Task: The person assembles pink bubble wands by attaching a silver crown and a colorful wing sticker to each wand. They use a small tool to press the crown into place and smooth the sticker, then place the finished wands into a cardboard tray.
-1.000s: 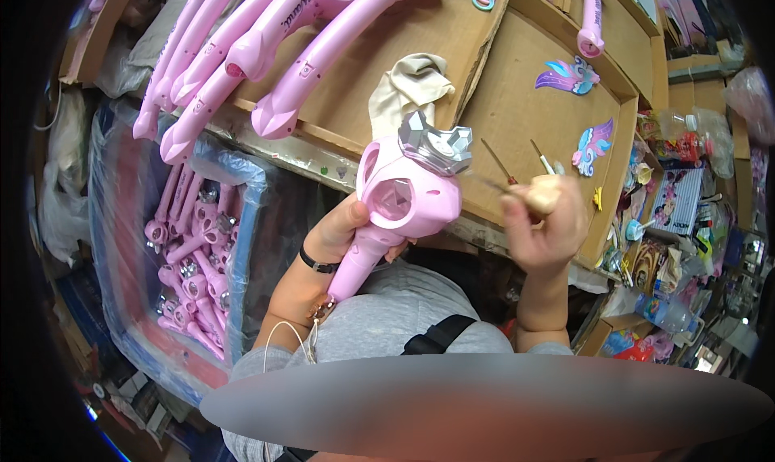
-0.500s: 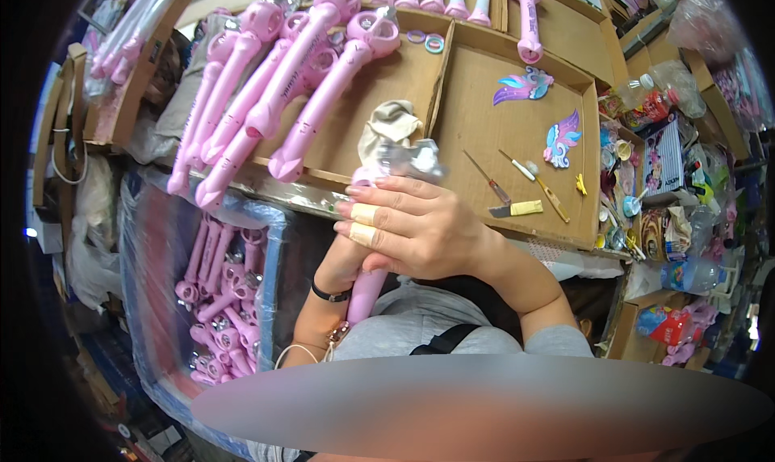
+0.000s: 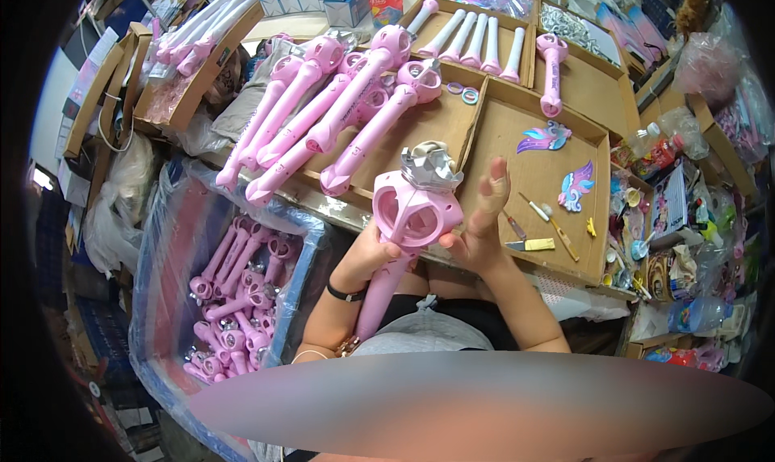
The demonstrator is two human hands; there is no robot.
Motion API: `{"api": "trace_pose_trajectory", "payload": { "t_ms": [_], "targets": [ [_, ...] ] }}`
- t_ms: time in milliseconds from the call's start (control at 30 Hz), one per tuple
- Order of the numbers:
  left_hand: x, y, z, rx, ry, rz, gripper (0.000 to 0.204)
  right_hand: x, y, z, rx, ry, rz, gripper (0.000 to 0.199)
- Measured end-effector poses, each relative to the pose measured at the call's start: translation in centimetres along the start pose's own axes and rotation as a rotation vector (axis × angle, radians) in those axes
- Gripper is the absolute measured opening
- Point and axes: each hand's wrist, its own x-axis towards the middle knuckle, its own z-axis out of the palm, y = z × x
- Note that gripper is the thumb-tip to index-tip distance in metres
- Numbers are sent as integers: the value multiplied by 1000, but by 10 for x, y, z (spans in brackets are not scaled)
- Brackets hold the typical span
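A pink toy wand stands tilted in front of me, with a hollow round head and a silver crown on top. My left hand is wrapped round it just below the head. Beside the head, my right hand is open, its fingers stretched upward and its thumb close to the wand; whether the thumb touches is hard to tell. A crumpled beige cloth shows just behind the crown.
More pink wands lie in a pile at the left of the cardboard tray. That tray also holds winged purple-blue pieces, a brush and a yellow-handled blade. Left of me, a plastic-lined blue crate contains several wands.
My right hand has come off the wand's top and opened to the right, uncovering the head and crown. My left hand still holds the wand. The whole view has shifted.
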Motion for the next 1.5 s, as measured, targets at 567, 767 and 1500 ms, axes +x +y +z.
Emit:
{"api": "trace_pose_trajectory", "payload": {
  "t_ms": [567,767,1500],
  "targets": [
    [56,15,38,-21,-53,249,67,-122,-54,-1,416,-403,997,42],
    [53,-1,49,-93,-57,136,65,-107,-60,0,372,-283,980,40],
    [-64,-83,3,237,606,402,27,19,201,-100,226,160,934,34]
  ]
}}
